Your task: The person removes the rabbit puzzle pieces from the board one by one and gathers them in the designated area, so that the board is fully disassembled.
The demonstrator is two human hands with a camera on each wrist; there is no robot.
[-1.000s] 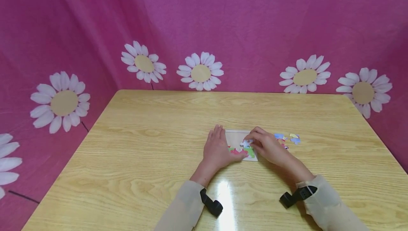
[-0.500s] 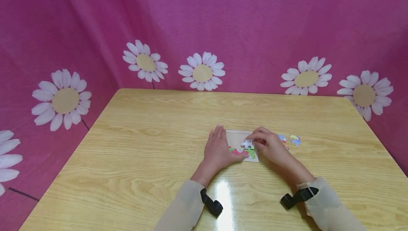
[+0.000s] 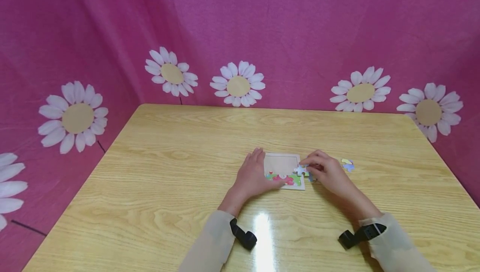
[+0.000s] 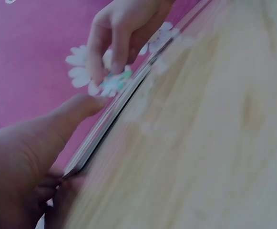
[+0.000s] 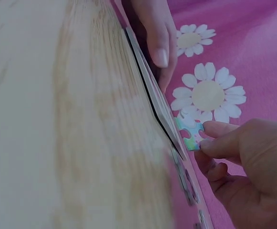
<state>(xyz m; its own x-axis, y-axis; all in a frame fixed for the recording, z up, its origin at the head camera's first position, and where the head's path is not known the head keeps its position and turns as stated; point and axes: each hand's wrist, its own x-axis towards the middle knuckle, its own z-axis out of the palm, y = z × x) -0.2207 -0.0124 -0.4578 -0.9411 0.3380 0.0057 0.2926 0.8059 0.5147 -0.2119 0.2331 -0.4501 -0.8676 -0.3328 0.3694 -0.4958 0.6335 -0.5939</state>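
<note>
A bare right hand [image 3: 331, 174] pinches a knobbed pale-blue-and-green jigsaw piece [image 3: 301, 169] at the right edge of a rectangular white-framed puzzle tray [image 3: 279, 163]; the straight-fingered left hand [image 3: 252, 175] steadies it — apparently mid-fitting, with aligning called for next.

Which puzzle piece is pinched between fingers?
The pale blue-and-green piece, pinched by the right hand; other visible pieces lie in the frame or on the table.
</note>
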